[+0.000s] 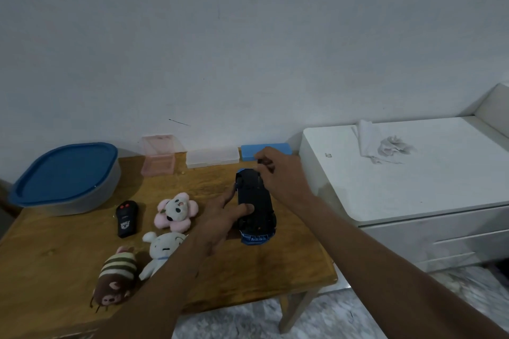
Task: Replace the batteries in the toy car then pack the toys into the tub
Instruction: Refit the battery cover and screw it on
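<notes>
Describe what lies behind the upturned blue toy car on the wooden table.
Behind the upturned blue toy car a blue rectangular plastic box stands against the wall; the right hand covers part of it.

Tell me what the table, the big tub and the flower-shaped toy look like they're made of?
The table looks like varnished wood: orange-brown with grain and a slight sheen. The tub seems cloudy plastic under a smooth blue plastic lid. The flower-shaped toy appears to be soft plush fabric, fuzzy and matte.
</notes>
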Demonstrator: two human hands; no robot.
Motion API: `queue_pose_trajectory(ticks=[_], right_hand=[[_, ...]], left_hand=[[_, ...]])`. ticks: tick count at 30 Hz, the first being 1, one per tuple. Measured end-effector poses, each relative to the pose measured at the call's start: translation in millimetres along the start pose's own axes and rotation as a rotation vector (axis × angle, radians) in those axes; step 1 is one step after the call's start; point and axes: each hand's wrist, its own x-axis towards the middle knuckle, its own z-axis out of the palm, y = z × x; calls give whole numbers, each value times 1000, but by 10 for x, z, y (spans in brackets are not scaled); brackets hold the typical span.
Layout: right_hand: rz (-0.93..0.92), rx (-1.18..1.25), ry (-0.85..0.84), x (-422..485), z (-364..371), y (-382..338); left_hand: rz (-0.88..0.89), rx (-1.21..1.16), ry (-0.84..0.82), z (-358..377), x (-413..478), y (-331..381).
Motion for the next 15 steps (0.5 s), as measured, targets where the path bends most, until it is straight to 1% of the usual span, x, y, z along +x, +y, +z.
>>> queue_pose_trajectory(ticks=[4, 10, 15], right_hand=[[28, -41, 38, 27, 18, -12], [-13, -9, 14, 25, 9, -25], [5, -14, 24, -5, 59, -23]], left_hand=[[-4, 1, 12, 10, 1, 13], [-12, 0, 25, -37, 3, 33], [-2, 36, -62, 55, -22, 24]])
